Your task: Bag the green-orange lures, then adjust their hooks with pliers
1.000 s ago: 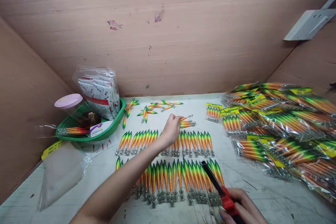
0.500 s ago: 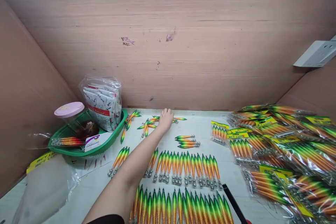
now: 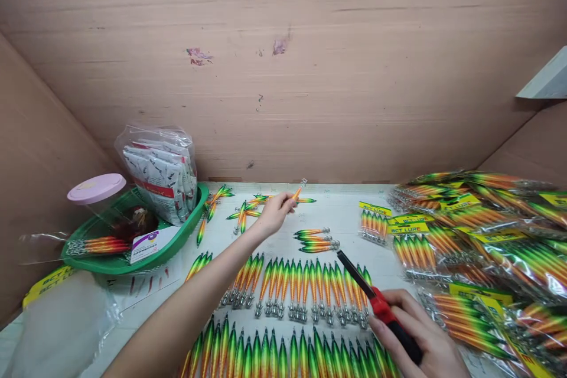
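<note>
My left hand (image 3: 275, 211) is closed on a squid jig (image 3: 299, 191), whose crown of hooks points up and away. Much of that jig's body is hidden in the fingers. Around the hand lie loose green-and-orange jigs (image 3: 243, 214) on the white table. In my right hand (image 3: 425, 331), at the lower right, is a tool (image 3: 376, 301) with a red-and-black handle and a long, flat, dark blade. The blade's tip reaches toward a small group of jigs (image 3: 315, 240). Below are a row of jigs with hooks (image 3: 305, 286) and a nearer row of jigs (image 3: 292, 354).
Bagged jigs (image 3: 469, 248) are heaped along the right side. On the left stands a green basket (image 3: 190, 224) with a pink-lidded cup (image 3: 96, 189) and a bag of packets (image 3: 159, 177). Clear plastic bags (image 3: 66, 325) lie before it. A board wall (image 3: 283, 100) closes off the back.
My left hand has drawn slightly nearer, lifting a squid jig from the loose ones. My right hand has come into view, holding the dark-bladed tool, which has risen up and left. The view has shifted slightly.
</note>
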### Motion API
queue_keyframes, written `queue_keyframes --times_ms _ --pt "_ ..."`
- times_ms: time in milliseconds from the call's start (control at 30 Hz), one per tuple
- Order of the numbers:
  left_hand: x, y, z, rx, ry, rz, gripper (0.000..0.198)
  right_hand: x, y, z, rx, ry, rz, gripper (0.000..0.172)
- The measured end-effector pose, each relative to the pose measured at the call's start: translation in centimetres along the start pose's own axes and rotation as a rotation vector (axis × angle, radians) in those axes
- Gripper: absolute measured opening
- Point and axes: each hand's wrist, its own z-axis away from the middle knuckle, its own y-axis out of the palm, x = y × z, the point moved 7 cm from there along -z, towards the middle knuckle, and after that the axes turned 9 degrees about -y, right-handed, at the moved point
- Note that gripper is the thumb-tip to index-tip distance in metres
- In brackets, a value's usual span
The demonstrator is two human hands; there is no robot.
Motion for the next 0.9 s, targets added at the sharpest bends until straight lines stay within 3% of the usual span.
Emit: queue_keyframes --times_ms 100,167,267,333,600,767,900 --pt "-1.8 1.5 5.1 0.151 0.009 0.211 0.038 0.3 0.2 -2.3 0.040 -0.003 -0.022 0.026" --pt "-2.7 2.2 7.9 0.253 -0.026 0.498 0.036 0.6 -0.1 -3.8 0.033 -0.027 -0.021 0.026" --pt "-3.5 3.0 10.4 0.365 -0.110 0.896 0.031 0.9 -1.3 -5.6 -0.023 -0.053 0.012 0.024" --pt "-3.8 3.2 11.3 0.395 -0.138 0.990 0.032 1.0 -2.3 -6.2 -0.060 -0.068 0.041 0.025" --pt "-4.0 2.4 13.1 0.224 -0.126 0.938 0.028 3.2 -4.4 -5.6 0.048 -0.194 0.082 0.024" --pt "-3.8 2.5 14.6 0.174 -0.104 0.927 0.025 4.3 -3.6 -5.4 0.124 -0.213 0.012 0.019" --pt "-3.0 2.5 15.9 0.168 -0.168 0.853 0.040 5.1 -3.0 -5.2 0.157 -0.243 0.001 0.015"
